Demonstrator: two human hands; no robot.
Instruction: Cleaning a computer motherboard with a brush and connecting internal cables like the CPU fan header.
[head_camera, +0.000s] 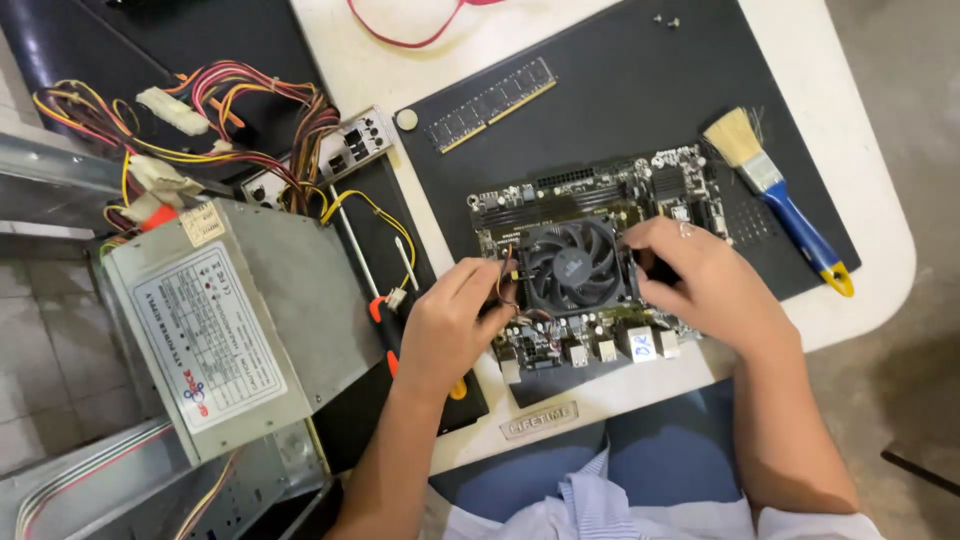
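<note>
Your hands bracket the CPU cooler fan (573, 265) in the middle of the motherboard (600, 270), which lies flat on the black mat (640, 80), so both sides of the cooler can be reached at once. Your left hand (450, 325) pinches the fan's thin cable at the cooler's left edge, fingers curled nearly closed. Your right hand (700, 285) grips the cooler's right edge, fingers bent around a dark part, apparently its retention clip.
</note>
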